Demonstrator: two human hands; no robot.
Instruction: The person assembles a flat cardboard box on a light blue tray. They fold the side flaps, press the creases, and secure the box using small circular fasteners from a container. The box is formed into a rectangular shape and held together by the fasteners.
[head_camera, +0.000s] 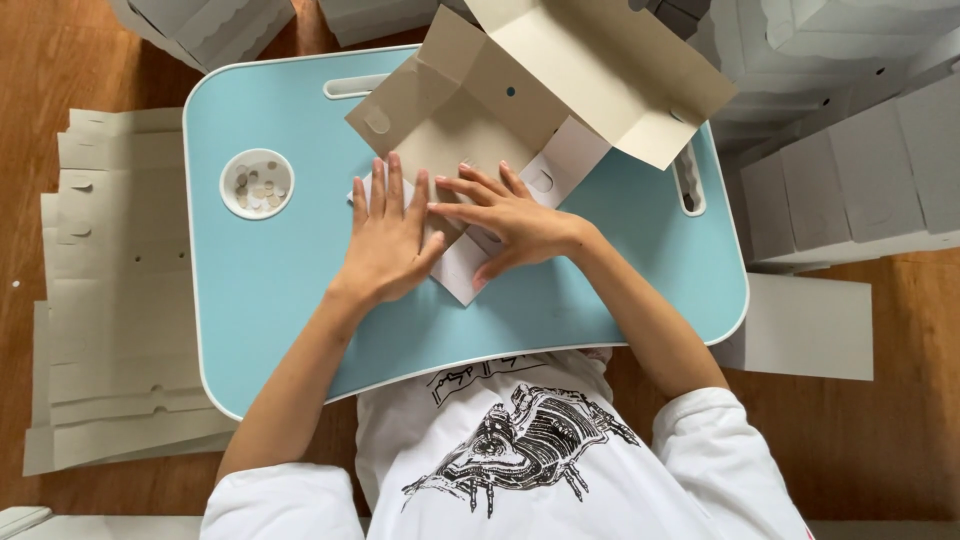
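Two flat hands, left hand (385, 240) and right hand (510, 222), press the cardboard box blank (470, 120).

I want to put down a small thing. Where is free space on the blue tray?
Free: the blue tray below the round cup recess, left of the left hand; also right of the right hand. Crowded: the middle, under the cardboard box blank.
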